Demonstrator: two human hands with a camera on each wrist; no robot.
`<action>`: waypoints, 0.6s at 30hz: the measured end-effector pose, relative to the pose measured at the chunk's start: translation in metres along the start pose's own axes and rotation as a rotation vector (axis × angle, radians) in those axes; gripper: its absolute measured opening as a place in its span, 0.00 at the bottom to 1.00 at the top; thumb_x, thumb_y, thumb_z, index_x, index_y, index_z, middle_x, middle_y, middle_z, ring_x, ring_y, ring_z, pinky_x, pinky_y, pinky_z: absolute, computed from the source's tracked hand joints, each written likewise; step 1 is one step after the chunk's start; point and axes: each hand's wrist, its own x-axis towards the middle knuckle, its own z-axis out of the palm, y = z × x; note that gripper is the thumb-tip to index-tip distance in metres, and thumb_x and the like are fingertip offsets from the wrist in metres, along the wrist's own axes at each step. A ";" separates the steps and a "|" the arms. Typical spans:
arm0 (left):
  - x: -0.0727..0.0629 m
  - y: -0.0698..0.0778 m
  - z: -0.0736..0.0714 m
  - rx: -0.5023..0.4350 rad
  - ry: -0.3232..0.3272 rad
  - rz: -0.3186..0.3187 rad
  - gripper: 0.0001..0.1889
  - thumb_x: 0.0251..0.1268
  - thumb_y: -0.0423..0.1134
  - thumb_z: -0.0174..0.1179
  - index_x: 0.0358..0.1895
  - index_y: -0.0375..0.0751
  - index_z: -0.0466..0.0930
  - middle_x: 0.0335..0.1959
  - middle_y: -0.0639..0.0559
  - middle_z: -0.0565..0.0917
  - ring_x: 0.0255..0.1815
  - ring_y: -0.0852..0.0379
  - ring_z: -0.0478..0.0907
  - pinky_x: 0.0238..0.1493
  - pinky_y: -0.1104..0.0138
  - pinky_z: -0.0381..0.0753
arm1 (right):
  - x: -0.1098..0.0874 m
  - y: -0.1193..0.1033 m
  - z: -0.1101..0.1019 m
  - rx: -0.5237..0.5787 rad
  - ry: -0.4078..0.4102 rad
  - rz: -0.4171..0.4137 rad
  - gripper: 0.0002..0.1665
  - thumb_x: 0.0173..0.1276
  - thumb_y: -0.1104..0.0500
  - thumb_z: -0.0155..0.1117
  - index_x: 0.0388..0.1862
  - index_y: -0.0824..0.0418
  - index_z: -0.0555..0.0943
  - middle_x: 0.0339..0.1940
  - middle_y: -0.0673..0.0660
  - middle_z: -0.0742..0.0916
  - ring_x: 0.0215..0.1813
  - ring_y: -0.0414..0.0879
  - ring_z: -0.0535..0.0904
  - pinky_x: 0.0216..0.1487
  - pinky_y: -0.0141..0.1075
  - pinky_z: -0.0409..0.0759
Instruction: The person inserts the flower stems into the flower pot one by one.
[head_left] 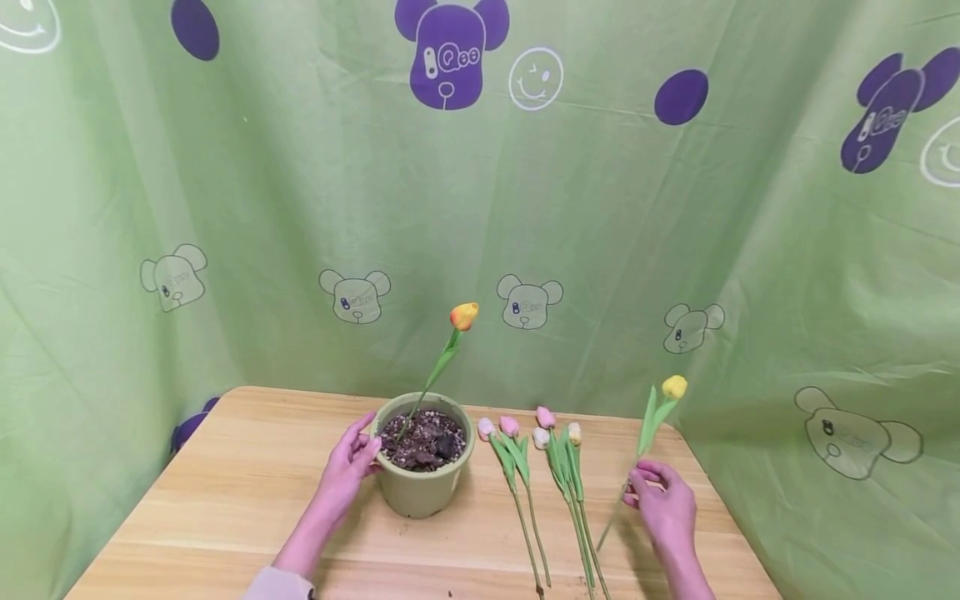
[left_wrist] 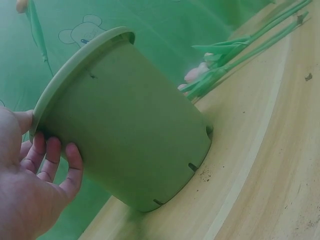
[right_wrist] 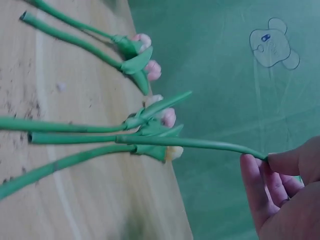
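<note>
My left hand (head_left: 343, 473) grips the rim of a green flower pot (head_left: 417, 497), thumb at the rim and fingers against the outer wall in the left wrist view. Dark soil (head_left: 423, 454) with pale grains fills the pot. An orange-yellow artificial tulip (head_left: 464, 317) stands in it, leaning right. At the right, my right hand (head_left: 665, 507) pinches the stem of a yellow tulip (head_left: 674, 387) between thumb and fingers, bloom upward. Its bare stem (right_wrist: 210, 144) slants down past the lying flowers in the right wrist view.
Two pink tulips (head_left: 509, 427) lie beside the pot on the wooden table (head_left: 225, 492). Right of them lies a group of pink, white and pale yellow tulips (head_left: 574, 433). Soil crumbs (left_wrist: 202, 176) dot the tabletop. A green patterned curtain (head_left: 337, 183) surrounds the table.
</note>
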 end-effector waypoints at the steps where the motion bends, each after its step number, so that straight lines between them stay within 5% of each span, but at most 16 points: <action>1: 0.000 0.000 0.000 0.001 0.002 -0.002 0.30 0.80 0.32 0.52 0.81 0.43 0.58 0.48 0.43 0.76 0.46 0.58 0.79 0.54 0.64 0.89 | -0.001 -0.003 0.001 0.022 -0.006 -0.002 0.23 0.76 0.67 0.60 0.67 0.72 0.73 0.51 0.61 0.83 0.38 0.40 0.86 0.43 0.33 0.92; 18: -0.003 0.002 0.004 0.012 0.027 -0.004 0.30 0.80 0.32 0.52 0.81 0.42 0.57 0.47 0.44 0.75 0.44 0.59 0.78 0.53 0.66 0.88 | -0.018 -0.046 0.030 0.234 -0.079 -0.057 0.24 0.76 0.68 0.61 0.68 0.69 0.72 0.44 0.49 0.83 0.40 0.40 0.86 0.47 0.36 0.92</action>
